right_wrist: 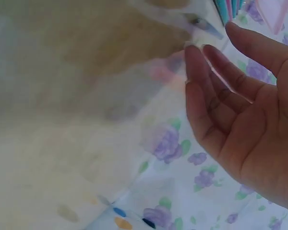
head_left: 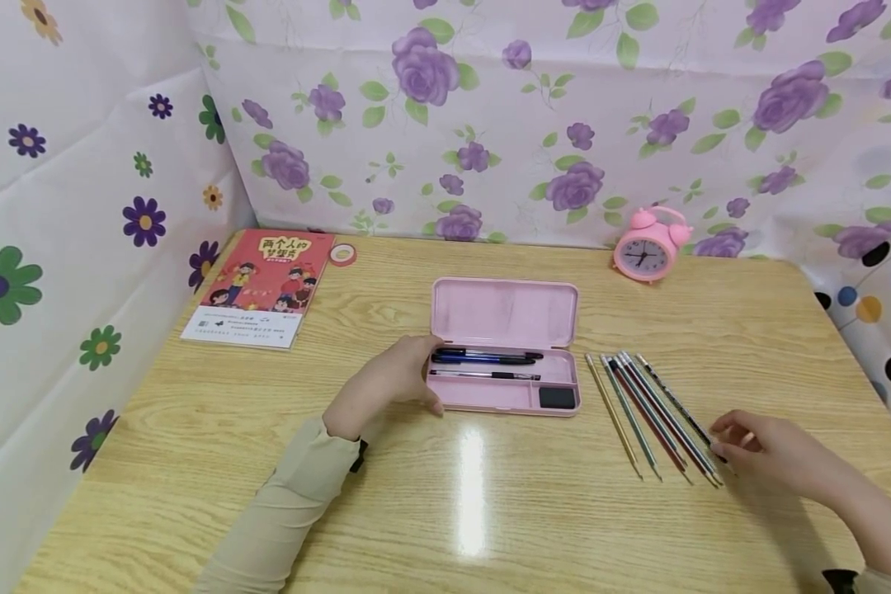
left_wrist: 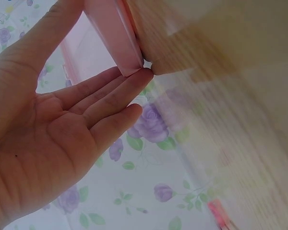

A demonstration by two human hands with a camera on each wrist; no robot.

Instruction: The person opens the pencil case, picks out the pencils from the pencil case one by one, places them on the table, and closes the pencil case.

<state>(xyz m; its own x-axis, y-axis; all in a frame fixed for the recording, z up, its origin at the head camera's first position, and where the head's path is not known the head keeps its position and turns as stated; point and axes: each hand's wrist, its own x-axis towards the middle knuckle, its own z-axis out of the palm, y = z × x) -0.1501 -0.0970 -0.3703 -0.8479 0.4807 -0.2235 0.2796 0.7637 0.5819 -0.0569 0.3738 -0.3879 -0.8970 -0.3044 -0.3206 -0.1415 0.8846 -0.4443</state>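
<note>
An open pink pencil case (head_left: 490,398) lies on the table with its lid folded back. It holds several pens (head_left: 486,358) and a black eraser (head_left: 557,398). My left hand (head_left: 393,375) spans the case's left end, thumb at the front corner and fingers at the back; its fingertips (left_wrist: 145,74) touch the pink edge in the left wrist view. Several pencils (head_left: 622,412) lie side by side to the right of the case, points toward me. My right hand (head_left: 775,450) is at the point end of the rightmost, black patterned pencil (head_left: 671,398), thumb and fingers apart.
A red-covered book (head_left: 267,280) lies at the back left, a roll of tape (head_left: 343,254) beside it. The pink alarm clock (head_left: 648,252) stands at the back right. Flowered cloth (head_left: 490,124) hangs behind the wooden table (head_left: 386,520).
</note>
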